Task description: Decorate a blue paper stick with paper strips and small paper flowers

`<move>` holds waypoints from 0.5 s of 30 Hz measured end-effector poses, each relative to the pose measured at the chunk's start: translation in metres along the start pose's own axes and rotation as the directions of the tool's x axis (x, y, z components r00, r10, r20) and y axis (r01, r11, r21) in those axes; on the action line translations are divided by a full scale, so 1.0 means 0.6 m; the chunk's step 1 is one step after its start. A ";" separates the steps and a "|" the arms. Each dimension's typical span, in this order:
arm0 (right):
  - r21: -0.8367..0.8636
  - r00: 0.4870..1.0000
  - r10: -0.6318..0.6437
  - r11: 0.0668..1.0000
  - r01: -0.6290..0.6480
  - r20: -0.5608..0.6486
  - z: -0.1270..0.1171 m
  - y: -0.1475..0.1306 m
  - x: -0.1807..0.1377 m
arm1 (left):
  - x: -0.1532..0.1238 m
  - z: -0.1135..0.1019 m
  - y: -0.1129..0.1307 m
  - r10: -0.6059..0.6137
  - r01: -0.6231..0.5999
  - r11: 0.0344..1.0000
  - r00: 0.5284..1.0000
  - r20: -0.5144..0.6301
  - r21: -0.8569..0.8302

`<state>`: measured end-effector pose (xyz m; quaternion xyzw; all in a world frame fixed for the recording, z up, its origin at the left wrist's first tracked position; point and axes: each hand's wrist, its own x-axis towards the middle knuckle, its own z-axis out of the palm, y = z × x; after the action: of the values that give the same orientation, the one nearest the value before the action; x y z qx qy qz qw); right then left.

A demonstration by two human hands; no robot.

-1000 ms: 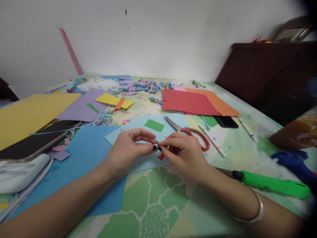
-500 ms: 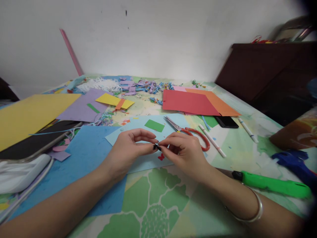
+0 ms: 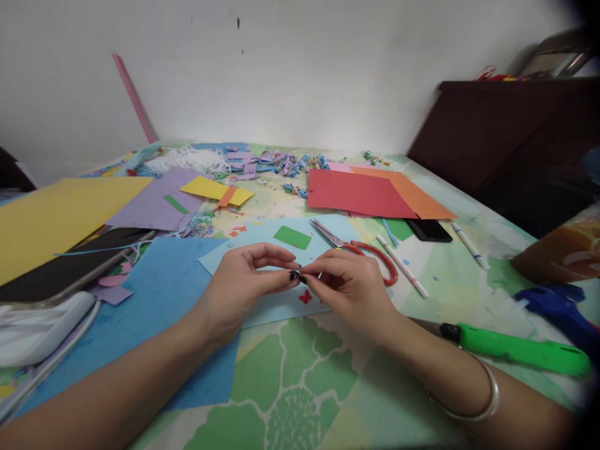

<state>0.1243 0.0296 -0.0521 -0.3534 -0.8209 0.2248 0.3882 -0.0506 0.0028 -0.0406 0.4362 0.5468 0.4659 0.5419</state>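
My left hand (image 3: 244, 281) and my right hand (image 3: 351, 287) meet fingertip to fingertip above a pale blue paper sheet (image 3: 267, 315). Both are closed in a pinch, thumbs against fingers. Whatever lies between the tips is too small and too covered to make out. Just below the fingertips a red butterfly cutout (image 3: 305, 297) rests on the sheet. A green paper rectangle (image 3: 293, 237) lies beyond my hands. Scissors with orange-red handles (image 3: 363, 248) lie behind my right hand, blades pointing away to the left.
To the right are a white marker (image 3: 402, 265), a green glue gun (image 3: 520, 350) and a black phone (image 3: 429, 230). Red paper (image 3: 356, 192) lies farther back. A dark tablet (image 3: 70, 262) and yellow paper (image 3: 47, 219) are on the left. Paper scraps (image 3: 262, 164) line the wall side.
My fingertips have shifted very slightly against each other. Everything on the table stays where it was.
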 end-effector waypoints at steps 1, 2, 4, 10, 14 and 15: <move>-0.001 1.000 -0.003 1.000 0.003 -0.003 0.000 0.000 0.000 | 0.000 0.000 0.000 -0.002 0.002 1.000 1.000 -0.002 0.001; -0.002 1.000 -0.006 1.000 0.006 -0.006 0.000 0.000 0.000 | 0.001 0.000 0.000 -0.003 0.003 1.000 1.000 -0.003 0.002; -0.001 1.000 -0.010 1.000 0.010 -0.012 0.000 0.001 0.000 | 0.001 0.000 0.000 -0.003 0.003 1.000 1.000 -0.002 -0.003; -0.007 0.999 -0.030 1.000 0.029 -0.035 0.002 0.000 -0.002 | 0.002 0.003 0.000 0.008 -0.008 1.000 1.000 -0.018 -0.013; -0.021 0.999 -0.037 0.999 0.036 -0.037 0.002 0.000 -0.001 | 0.002 0.003 -0.001 0.001 -0.002 1.000 1.000 -0.013 -0.028; -0.022 0.998 -0.040 0.999 0.039 -0.037 0.002 0.000 -0.001 | 0.002 0.003 -0.001 0.004 -0.004 0.999 1.000 -0.014 -0.035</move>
<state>0.1237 0.0290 -0.0531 -0.3452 -0.8226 0.2017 0.4044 -0.0490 0.0037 -0.0415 0.4243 0.5414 0.4795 0.5448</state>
